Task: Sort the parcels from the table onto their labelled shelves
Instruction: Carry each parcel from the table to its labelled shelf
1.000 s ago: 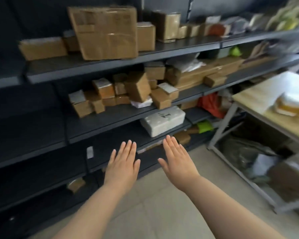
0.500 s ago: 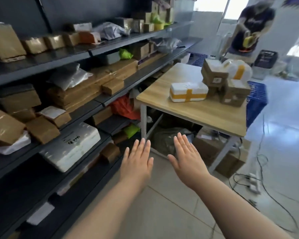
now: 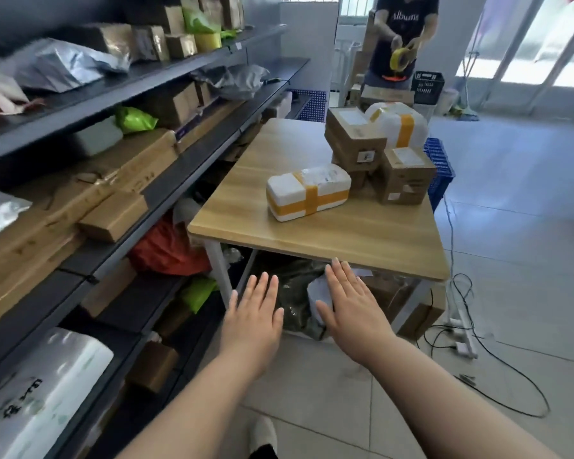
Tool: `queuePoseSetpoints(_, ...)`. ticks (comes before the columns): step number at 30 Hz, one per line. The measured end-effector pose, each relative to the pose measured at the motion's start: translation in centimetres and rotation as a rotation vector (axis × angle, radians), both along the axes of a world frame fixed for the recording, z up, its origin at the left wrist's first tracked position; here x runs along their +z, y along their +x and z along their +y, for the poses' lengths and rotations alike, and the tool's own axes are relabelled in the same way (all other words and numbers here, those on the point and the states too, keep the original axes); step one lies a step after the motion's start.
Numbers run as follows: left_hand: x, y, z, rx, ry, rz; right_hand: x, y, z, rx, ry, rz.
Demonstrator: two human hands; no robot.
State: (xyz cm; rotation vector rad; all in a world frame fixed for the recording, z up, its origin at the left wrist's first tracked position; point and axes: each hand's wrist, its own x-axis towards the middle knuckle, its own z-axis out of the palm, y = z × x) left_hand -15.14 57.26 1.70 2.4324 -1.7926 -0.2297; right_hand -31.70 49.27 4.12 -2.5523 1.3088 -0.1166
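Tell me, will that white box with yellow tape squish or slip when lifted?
The white box looks like foam, so probably light and stiff. Its tape looks glossy, maybe slippery. It lies flat on the table, so tipping seems unlikely.

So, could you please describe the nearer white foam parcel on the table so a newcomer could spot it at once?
Find the light wooden table beside the dark metal shelves. In front of its brown cardboard boxes lies a long white foam parcel crossed with yellow tape. The other white taped foam parcel sits behind those boxes; this one lies nearest you.
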Motion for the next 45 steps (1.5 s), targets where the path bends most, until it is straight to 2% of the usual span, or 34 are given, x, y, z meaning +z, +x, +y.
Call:
queuePoseSetpoints(7, 0.3, 8.1, -12.2, -0.092, 0.036, -0.018, 0.4, 6.0, -10.0, -0.151, 0.06, -0.065)
queuePoseSetpoints(17, -0.6, 12.3, -25.5, -0.117, 0.091, 0.012, -2.9, 8.8, -20.7, -0.219, 0.243, -0.087)
queuePoseSetpoints(24, -0.9, 15.1, -36.7, -0.001, 0.114, 0.045, -5.7, 11.3, -31.8, -0.421, 0.647, -0.399)
queuePoseSetpoints(30, -2.4, 17.6, -44.9, 0.149, 0.2, 0.036, -8.0, 11.5, -38.8, -0.503, 0.878, -0.382)
queuePoseSetpoints(35, -4.7, 17.6, -48.4, 0.191, 0.286, 0.168, -10.2, 12.8, -41.5, -0.536, 1.075, -0.422)
queuePoseSetpoints(39, -5.2, 17.2, -48.5, 0.254, 0.271, 0.195, -11.9, 14.3, -42.0, -0.677, 1.374, -0.73)
queuePoseSetpoints(42, -5.5, 17.0, -46.3, 0.336, 0.302, 0.333, -12.1, 15.2, -41.4, -0.537, 1.457, -0.768)
queuePoseSetpoints(45, -5.4, 16.6, -42.0, 0.48, 0.25, 0.55, -11.4, 16.3, -39.5, -0.399, 1.419, -0.726)
